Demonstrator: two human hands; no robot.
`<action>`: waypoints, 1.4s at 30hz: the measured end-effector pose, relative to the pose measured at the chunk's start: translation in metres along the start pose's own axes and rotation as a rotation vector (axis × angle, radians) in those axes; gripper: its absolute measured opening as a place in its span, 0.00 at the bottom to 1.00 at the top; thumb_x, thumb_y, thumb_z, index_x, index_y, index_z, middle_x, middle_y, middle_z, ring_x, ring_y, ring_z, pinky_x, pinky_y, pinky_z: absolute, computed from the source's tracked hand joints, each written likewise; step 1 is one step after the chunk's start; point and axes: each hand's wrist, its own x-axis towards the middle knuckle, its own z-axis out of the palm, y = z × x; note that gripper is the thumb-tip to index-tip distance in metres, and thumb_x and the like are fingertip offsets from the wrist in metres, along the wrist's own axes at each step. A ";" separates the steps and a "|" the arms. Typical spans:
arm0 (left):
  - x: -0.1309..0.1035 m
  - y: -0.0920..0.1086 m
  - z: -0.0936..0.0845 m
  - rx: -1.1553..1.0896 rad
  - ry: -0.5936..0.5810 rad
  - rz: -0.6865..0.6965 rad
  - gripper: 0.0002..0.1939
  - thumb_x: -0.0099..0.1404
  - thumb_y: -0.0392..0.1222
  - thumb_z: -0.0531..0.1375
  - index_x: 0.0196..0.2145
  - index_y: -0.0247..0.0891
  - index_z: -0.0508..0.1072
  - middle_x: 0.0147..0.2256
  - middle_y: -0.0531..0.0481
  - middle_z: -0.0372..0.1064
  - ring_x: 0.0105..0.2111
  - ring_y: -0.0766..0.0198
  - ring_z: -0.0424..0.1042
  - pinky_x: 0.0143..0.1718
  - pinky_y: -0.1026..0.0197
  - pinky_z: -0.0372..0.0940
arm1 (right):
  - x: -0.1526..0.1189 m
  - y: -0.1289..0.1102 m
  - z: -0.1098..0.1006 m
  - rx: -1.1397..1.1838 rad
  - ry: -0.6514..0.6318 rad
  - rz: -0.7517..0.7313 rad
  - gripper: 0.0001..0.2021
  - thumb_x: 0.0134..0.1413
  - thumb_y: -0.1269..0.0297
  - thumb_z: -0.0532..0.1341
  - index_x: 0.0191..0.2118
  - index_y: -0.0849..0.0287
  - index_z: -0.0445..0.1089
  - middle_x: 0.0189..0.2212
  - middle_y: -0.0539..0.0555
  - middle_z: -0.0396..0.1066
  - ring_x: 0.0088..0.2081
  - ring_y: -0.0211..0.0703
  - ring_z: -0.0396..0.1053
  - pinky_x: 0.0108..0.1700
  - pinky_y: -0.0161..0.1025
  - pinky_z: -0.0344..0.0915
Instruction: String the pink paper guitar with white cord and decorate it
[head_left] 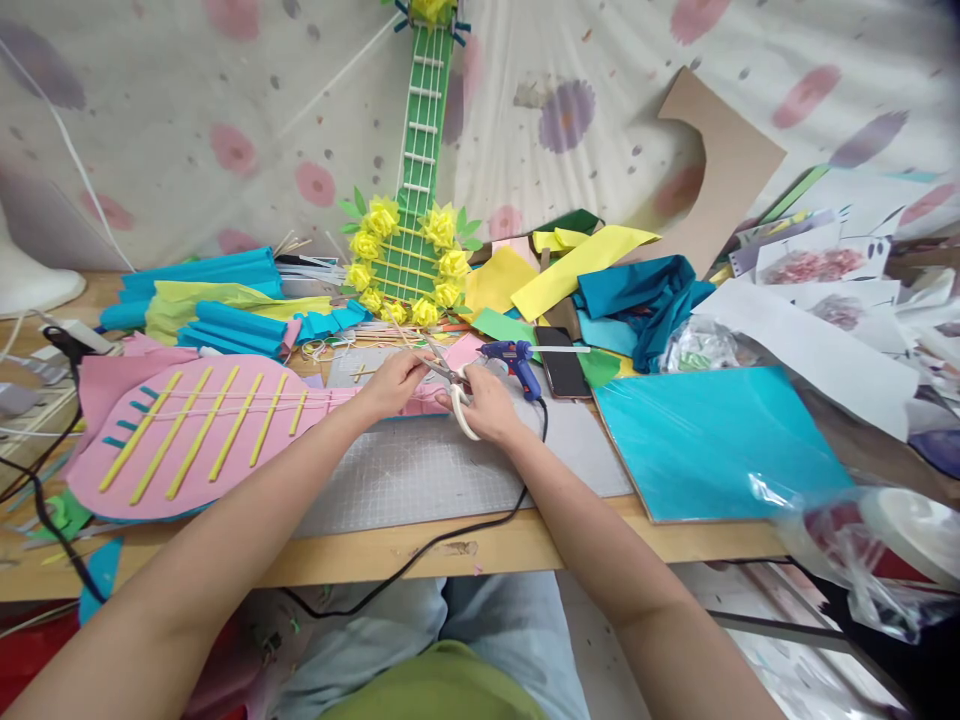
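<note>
My right hand (486, 402) is closed round the white-handled scissors (463, 410), whose blades point up and left towards my left hand. My left hand (397, 382) is pinched just left of the blades, over the neck of a pink paper guitar (247, 425); a thin stick or string seems to rise from its fingertips, too small to make out. The guitar lies flat with its round body to the left, bearing yellow strips, short teal strips and pale strings. A blue glue gun (517, 362) rests right of my right hand, beside a black phone (562, 362).
A green guitar with yellow flowers (409, 260) stands upright at the back. Crepe paper (225, 285) and coloured scraps lie behind. To the right is a blue board (720, 440). The glue gun's black cable (450, 535) crosses the grey cutting mat (420, 470) and the table's front edge.
</note>
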 end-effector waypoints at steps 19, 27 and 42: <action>0.015 0.011 -0.003 -0.034 -0.082 -0.063 0.17 0.63 0.46 0.46 0.35 0.35 0.71 0.37 0.47 0.71 0.39 0.61 0.68 0.44 0.60 0.62 | 0.002 0.001 -0.005 0.181 -0.096 0.167 0.18 0.52 0.45 0.53 0.28 0.56 0.58 0.24 0.48 0.62 0.26 0.37 0.59 0.28 0.33 0.49; 0.018 0.014 -0.003 -0.012 -0.119 -0.062 0.17 0.63 0.46 0.45 0.34 0.35 0.70 0.36 0.47 0.71 0.38 0.61 0.68 0.44 0.59 0.62 | 0.004 0.005 -0.006 0.219 -0.125 0.132 0.16 0.53 0.47 0.52 0.29 0.56 0.57 0.25 0.47 0.61 0.26 0.35 0.58 0.27 0.32 0.49; 0.022 0.004 -0.006 -0.043 -0.217 -0.077 0.15 0.62 0.43 0.48 0.36 0.36 0.73 0.39 0.47 0.72 0.42 0.61 0.69 0.47 0.56 0.62 | 0.005 0.004 -0.009 0.085 -0.100 0.070 0.16 0.53 0.48 0.53 0.31 0.57 0.58 0.28 0.50 0.65 0.29 0.38 0.61 0.29 0.34 0.49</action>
